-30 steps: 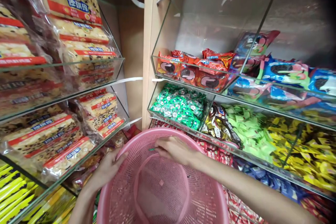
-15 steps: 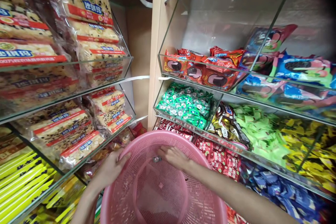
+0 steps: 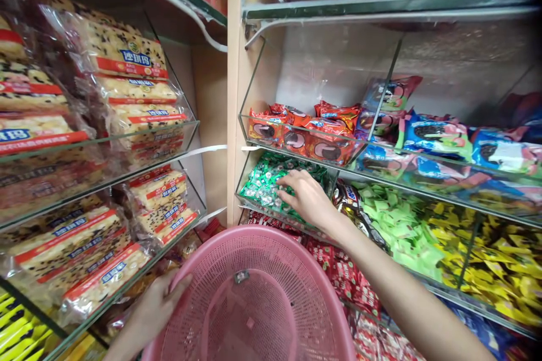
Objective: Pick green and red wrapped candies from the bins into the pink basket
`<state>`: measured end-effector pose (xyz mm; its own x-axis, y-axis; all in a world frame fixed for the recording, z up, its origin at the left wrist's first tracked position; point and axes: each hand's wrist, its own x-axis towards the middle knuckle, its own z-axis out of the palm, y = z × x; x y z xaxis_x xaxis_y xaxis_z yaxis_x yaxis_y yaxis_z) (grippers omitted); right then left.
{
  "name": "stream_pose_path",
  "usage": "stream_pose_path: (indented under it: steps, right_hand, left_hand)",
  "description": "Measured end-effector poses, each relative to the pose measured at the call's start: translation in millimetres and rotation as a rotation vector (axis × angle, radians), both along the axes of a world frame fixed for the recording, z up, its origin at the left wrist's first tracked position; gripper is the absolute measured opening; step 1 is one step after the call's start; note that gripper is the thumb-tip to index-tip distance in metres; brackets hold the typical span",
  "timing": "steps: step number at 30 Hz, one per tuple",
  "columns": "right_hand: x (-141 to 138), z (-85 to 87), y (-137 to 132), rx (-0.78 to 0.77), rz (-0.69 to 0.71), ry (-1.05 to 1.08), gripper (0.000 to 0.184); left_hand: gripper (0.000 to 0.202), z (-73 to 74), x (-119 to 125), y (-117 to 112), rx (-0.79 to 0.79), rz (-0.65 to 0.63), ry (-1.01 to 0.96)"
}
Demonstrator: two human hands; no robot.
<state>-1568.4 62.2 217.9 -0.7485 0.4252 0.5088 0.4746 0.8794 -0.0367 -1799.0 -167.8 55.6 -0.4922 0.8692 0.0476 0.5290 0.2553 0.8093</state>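
Observation:
My left hand (image 3: 163, 299) grips the left rim of a pink plastic basket (image 3: 334, 299), thumb on the inside. The basket tilts toward me, and a small wrapped candy (image 3: 241, 277) lies inside against its far wall. Over the bin of green wrapped candies (image 3: 258, 183) my right hand (image 3: 305, 194) reaches with fingers slightly bent and apart, thumb spread below. No candy shows between those fingers. Whether the fingertips touch the wrappers, I cannot tell.
Glass-fronted shelves hold packaged pastries (image 3: 127, 62) at left and red cookie packs (image 3: 300, 130) above the green candies. Light green packets (image 3: 393, 225) and yellow packets (image 3: 499, 259) fill bins at right. A wooden post (image 3: 237, 79) divides the shelves.
My right hand has moved from inside the basket up and forward to the green candies. The small candy now lies uncovered in the basket. The view has tilted up and shifted right.

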Motion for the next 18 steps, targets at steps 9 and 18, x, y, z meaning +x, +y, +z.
stream_pose_path:
  steps: [9, 18]
  right_hand:
    - [-2, -20.3, 2, 0.03, -0.085, -0.101, 0.015]
    - [4, -6.0, -40, -0.248, 0.15, 0.239, 0.013]
  left_hand:
    - [0.047, 3.1, -5, -3, -0.039, -0.035, -0.028]
    - [0.05, 13.8, 2, -4, -0.072, -0.06, -0.045]
